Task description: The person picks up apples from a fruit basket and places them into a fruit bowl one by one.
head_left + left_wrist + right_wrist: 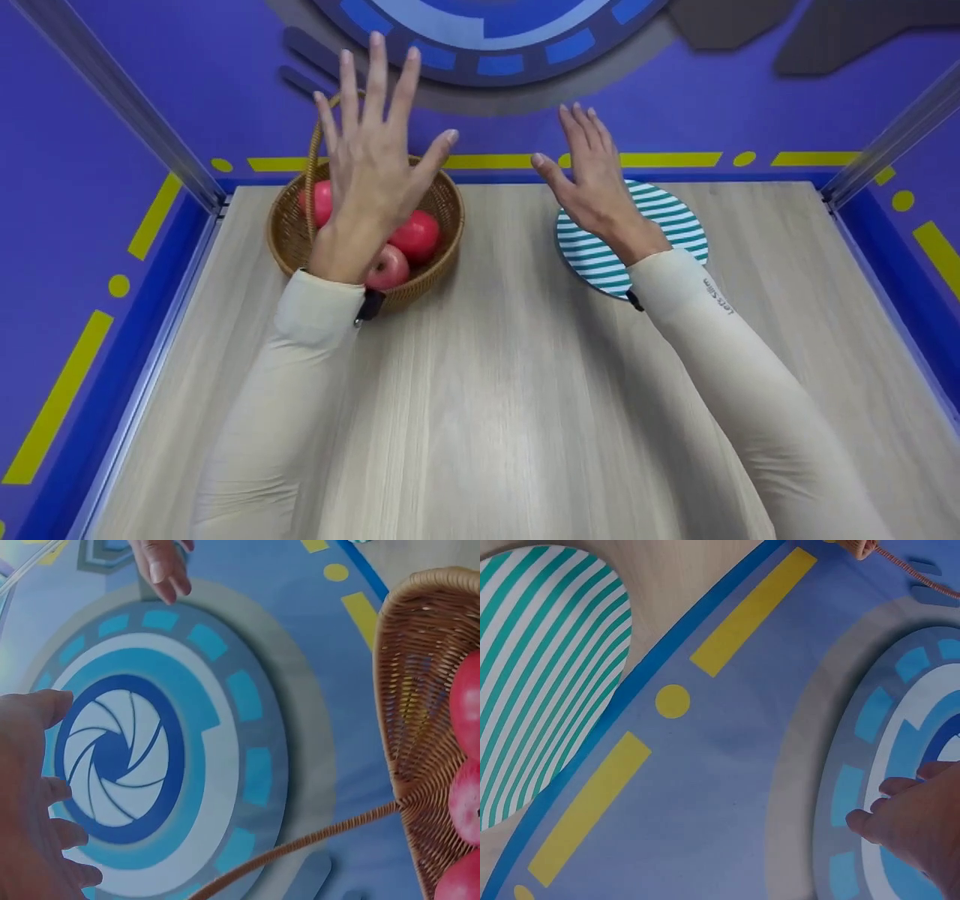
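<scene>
My left hand point(371, 161) is raised over a brown wicker basket point(281, 247), its fingers spread and nothing in its grasp. Red apples lie in the basket; one apple point(388, 268) shows at the front, another apple point(416, 235) behind it, and part of the fruit is hidden by the hand. The basket's thin handle point(311, 172) arches up beside the fingers. To the right, my right hand point(596, 176) hovers above a round plate point(671, 225) with green and white stripes, fingers straight and holding nothing. The right wrist view also shows the striped plate point(555, 652).
A light wood tabletop point(480, 375) carries the basket at the back left and the plate at the back right. Blue panels with yellow marks stand around it: a back wall point(502, 131), a left wall point(67, 187) and a right wall point(930, 172).
</scene>
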### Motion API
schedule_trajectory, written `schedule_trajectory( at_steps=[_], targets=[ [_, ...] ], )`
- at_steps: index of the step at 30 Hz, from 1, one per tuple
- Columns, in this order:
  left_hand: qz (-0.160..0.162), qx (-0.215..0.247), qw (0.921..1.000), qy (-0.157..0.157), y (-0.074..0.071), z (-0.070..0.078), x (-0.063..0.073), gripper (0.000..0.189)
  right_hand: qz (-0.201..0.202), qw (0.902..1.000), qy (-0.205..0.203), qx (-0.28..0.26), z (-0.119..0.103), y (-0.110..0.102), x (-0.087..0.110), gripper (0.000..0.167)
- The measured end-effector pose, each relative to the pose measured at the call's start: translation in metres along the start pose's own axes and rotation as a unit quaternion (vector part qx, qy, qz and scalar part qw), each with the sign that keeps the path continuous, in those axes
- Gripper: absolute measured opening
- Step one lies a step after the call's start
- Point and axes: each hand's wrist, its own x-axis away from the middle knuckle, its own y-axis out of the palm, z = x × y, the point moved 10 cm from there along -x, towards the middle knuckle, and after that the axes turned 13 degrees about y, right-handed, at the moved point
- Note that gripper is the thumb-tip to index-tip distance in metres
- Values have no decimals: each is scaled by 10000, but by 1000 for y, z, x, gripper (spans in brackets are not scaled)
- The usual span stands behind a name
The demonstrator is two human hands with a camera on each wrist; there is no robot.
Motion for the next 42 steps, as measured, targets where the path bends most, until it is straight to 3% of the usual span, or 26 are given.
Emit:
schedule_trajectory(
  at_steps=[10, 19, 24, 33, 42],
  targets=[
    [736, 324, 9966, -187, -34, -23, 25, 84, -55, 9986, -314, -431, -19, 9, 11, 83],
    [1754, 603, 9815, -470, -60, -52, 65, 84, -203, 9979, -125, -595, -31, 25, 16, 85],
    [2016, 771, 9741, -676, -61, -72, 85, 83, -308, 9976, -87, -607, -32, 34, 19, 85],
    [2249, 1071, 9607, -1221, -55, -104, 121, 82, -391, 9961, -381, -692, -39, 48, 23, 82],
    [2265, 1397, 9531, -1444, -42, -122, 146, 86, -471, 9953, -488, -691, -48, 58, 28, 82]
  ],
)
